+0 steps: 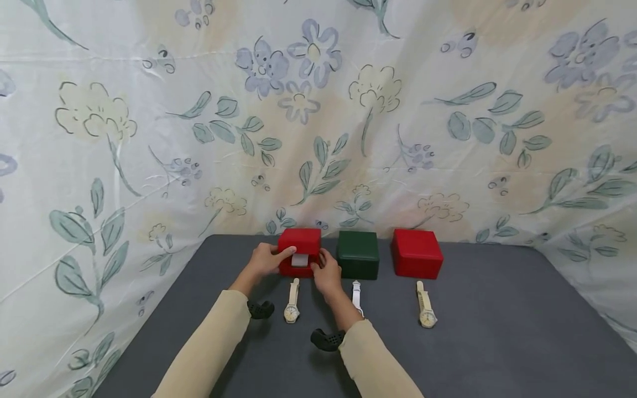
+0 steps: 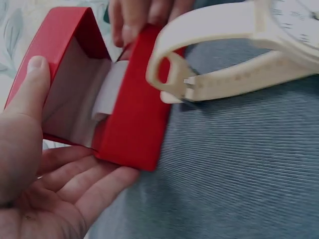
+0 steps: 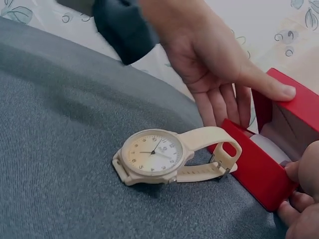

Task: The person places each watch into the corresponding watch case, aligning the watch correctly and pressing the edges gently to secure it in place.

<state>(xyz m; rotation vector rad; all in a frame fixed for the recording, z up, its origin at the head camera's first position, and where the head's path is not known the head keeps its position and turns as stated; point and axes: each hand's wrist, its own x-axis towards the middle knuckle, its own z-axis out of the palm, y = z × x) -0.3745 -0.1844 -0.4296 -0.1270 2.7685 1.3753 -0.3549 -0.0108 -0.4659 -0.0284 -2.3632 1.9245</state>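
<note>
Open box — likely light, stiff, slick — is best held where left hand pinches lid and right hand base.

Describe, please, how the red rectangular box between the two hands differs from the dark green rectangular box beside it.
The red rectangular box is open, with a white insert showing; the dark green rectangular box is closed. The left hand and right hand hold the red box; neither holds the green box. Both boxes stand on the dark grey tabletop.
</note>
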